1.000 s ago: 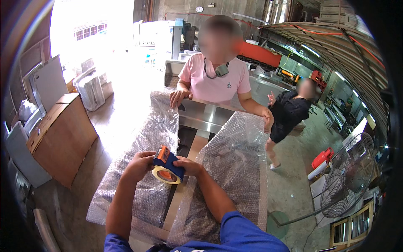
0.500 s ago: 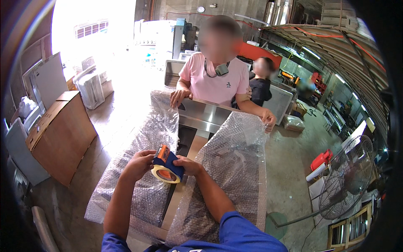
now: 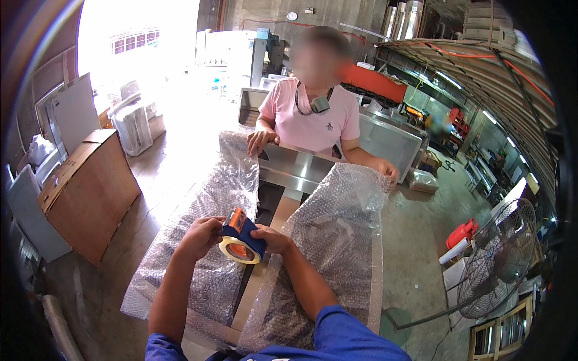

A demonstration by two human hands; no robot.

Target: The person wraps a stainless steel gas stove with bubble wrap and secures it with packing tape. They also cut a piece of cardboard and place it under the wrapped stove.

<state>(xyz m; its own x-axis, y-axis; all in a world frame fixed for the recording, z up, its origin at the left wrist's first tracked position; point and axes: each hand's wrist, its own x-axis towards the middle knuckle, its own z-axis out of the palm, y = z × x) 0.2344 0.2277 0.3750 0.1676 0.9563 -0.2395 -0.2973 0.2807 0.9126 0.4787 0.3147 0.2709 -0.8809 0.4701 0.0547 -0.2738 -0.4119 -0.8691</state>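
A tape dispenser (image 3: pixel 255 242) with a blue body, an orange top and a pale yellow roll is held over the middle of a metal unit (image 3: pixel 289 174). My right hand (image 3: pixel 274 238) grips its right side, thumb on the blue body. My left hand (image 3: pixel 201 236) is closed at its left edge, fingertips pinched by the orange part; whether they hold the tape's end is too small to see. Bubble wrap (image 3: pixel 334 240) covers both sides of the unit, leaving a strip of metal and dark openings bare between.
Across the unit a person in a pink shirt (image 3: pixel 313 120) rests both hands on its far edge and wrap. At left stands a brown cardboard box (image 3: pixel 90 192). A large fan (image 3: pixel 497 259) and a red gas cylinder (image 3: pixel 462 233) are at right.
The view has shifted slightly. The person opposite has moved a little to the right, and a second person in dark clothes behind is out of sight. My hands keep the same grip.
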